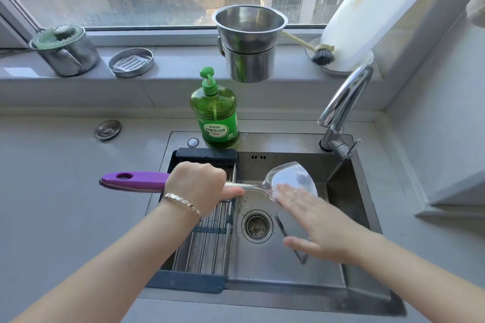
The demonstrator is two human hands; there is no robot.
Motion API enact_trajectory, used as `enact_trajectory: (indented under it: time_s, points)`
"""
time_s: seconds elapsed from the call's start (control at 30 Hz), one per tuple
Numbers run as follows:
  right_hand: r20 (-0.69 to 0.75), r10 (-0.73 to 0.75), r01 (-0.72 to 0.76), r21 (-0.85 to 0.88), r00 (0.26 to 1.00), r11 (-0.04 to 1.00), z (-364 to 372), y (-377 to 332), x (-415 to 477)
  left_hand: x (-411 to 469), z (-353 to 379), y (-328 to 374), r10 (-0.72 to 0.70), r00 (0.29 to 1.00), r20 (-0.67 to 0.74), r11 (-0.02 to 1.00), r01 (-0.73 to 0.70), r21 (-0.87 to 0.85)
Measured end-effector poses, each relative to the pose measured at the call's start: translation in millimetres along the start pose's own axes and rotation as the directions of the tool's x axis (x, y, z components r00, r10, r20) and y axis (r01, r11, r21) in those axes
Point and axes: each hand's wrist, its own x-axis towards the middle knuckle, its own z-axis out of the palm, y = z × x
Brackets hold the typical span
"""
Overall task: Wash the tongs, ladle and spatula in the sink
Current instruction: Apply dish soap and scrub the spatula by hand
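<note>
Spatula (291,181) held level over the sink (362,191), blade above the basin, purple handle (133,179) projecting left past the rack (207,238). Left hand (199,186) wrapped around the metal shank just ahead of the handle. Right hand (315,220) flat, fingers straight and slightly spread, fingertips (286,190) touching the lower edge of the blade; holding nothing. Blade surface wet or soapy; exact film not discernible. Thin dark utensil, probably the tongs (291,238), lying on the basin floor beneath the right hand, mostly hidden. Ladle not in view.

Judged step: rubbing the blade by hand.

Risks from this position:

- Slip at the shank. Cause: wet or soapy metal under the left hand, grip ahead of the handle rather than on it. Result: blade dropping onto the tongs or the drain (257,225).
- Finger nick. Cause: bare fingertips sliding along the thin blade edge.
- Knocked bottle. Cause: swinging the long handle or the left elbow toward the soap bottle (215,113) standing at the sink's back rim.
- Splash onto the counter (65,191). Cause: water striking the curved blade at an angle once under the faucet (343,102); flow not clearly visible now.
- Incomplete rinse. Cause: blade well left of the spout outlet.
</note>
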Motion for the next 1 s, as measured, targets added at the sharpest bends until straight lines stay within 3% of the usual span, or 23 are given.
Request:
enact_trajectory:
  time_s: [0.07,0.1,0.13,0.2,0.23,0.33,0.47,0.6,0.7,0.83,1.0]
  points:
    - [-0.047,0.094,-0.098,-0.083,0.994,0.992,-1,12,2,1,-2,0,-0.040,0.995,-0.086,0.999,0.042,0.022]
    - [-0.039,0.098,-0.101,-0.086,0.994,0.991,-1,7,4,2,-5,2,-0.022,0.999,-0.027,1.000,0.022,0.019]
    - [-0.021,0.072,-0.073,-0.056,0.997,0.996,1,-2,5,1,3,4,0.030,0.998,-0.061,0.999,-0.032,-0.033]
    - [-0.015,0.007,-0.008,-0.031,1.000,0.999,6,-13,6,0,7,8,-0.019,1.000,-0.001,0.995,0.019,-0.099]
    - [-0.065,-0.018,0.012,-0.086,0.998,0.996,5,-12,5,-1,5,6,-0.006,1.000,-0.017,0.999,0.005,-0.038]
    - [-0.175,0.095,-0.124,-0.160,0.980,0.979,-5,5,2,-3,5,0,-0.076,0.988,-0.137,0.995,0.066,-0.074]
    - [-0.047,0.103,-0.109,-0.162,0.994,0.981,6,-17,1,-1,9,1,-0.011,0.988,-0.155,0.996,-0.003,-0.091]
    - [-0.097,0.173,-0.183,-0.105,0.980,0.977,4,-7,-1,-3,3,-1,-0.062,0.997,-0.034,0.997,0.061,-0.047]
    - [-0.058,0.181,-0.188,-0.137,0.982,0.973,3,-13,-1,-3,12,1,-0.114,0.990,0.079,0.992,0.118,-0.047]
    - [-0.132,0.213,-0.217,-0.016,0.968,0.976,0,-5,-6,-1,11,-3,-0.150,0.985,0.084,0.988,0.153,-0.028]
    - [-0.151,0.154,-0.162,-0.037,0.976,0.986,9,-5,-6,-2,9,-4,-0.136,0.981,0.138,0.991,0.137,0.004]
